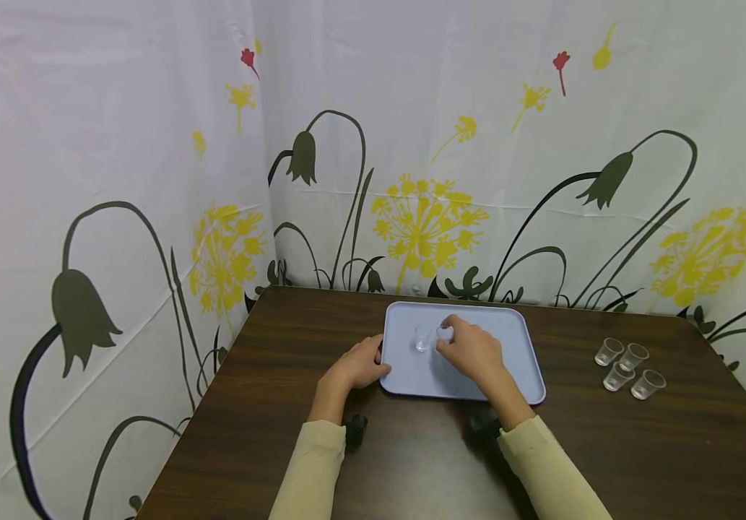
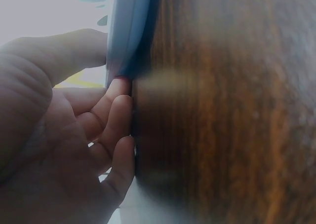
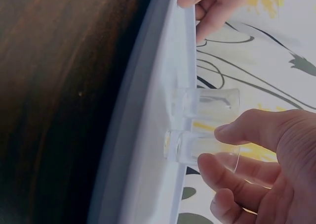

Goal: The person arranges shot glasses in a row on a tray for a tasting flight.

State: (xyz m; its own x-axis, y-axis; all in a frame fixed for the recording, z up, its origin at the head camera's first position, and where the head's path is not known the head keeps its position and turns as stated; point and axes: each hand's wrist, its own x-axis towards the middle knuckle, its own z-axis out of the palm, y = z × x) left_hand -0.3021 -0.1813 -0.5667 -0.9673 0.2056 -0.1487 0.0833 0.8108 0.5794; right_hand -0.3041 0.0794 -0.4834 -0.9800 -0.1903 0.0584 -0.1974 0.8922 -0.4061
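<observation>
A pale lavender tray (image 1: pixel 405 379) lies on the table in the head view. My left hand (image 1: pixel 356 365) grips its left edge; the left wrist view has the thumb (image 2: pixel 81 48) at the rim and fingertips under it. Above the tray, my right hand (image 1: pixel 476 354) pinches a small clear cup (image 3: pixel 190 147) between thumb and fingers. That cup stands upright, its base at the tray's surface; whether it touches I cannot tell. Just to its left is a second clear cup (image 1: pixel 421 339), upright on the tray.
Several more clear cups (image 1: pixel 618 377) stand grouped on the dark wooden table (image 1: pixel 606 448), right of the tray. Behind the table hangs a white curtain (image 1: pixel 411 87) with printed flowers. Each wrist wears a black device, and both sleeves are pale yellow.
</observation>
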